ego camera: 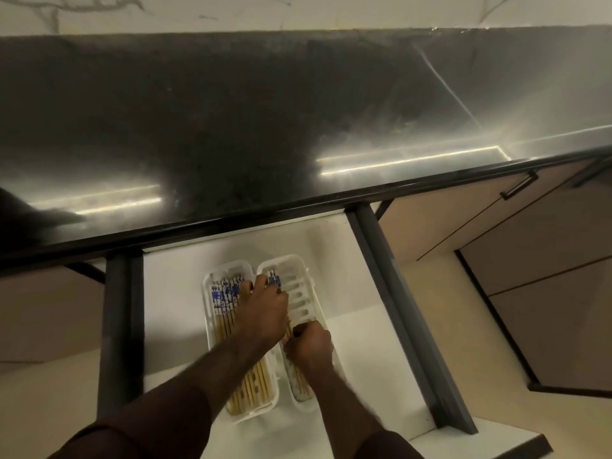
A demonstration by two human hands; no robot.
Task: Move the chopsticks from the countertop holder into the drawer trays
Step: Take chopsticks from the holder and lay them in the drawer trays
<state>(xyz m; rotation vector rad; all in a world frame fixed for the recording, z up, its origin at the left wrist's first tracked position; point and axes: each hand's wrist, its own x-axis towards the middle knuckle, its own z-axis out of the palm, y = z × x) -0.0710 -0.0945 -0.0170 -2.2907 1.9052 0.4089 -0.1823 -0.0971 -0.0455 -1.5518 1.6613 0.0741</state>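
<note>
Two white slotted trays lie side by side in the open drawer (172, 293). The left tray (208, 313) is packed with bamboo chopsticks (223, 303) with blue-and-white patterned tops. The right tray (299, 303) holds a smaller bunch of chopsticks (301, 384). My left hand (265, 309) reaches across both trays, its fingertips on the patterned ends of the bunch in the right tray. My right hand (309, 346) grips the lower part of that same bunch. The countertop holder is out of view.
The black countertop (231, 127) runs across above the drawer, its front edge overhanging it. Dark grey drawer side rails (397, 293) flank the white drawer floor. Beige cabinet doors with a bar handle (518, 185) stand to the right.
</note>
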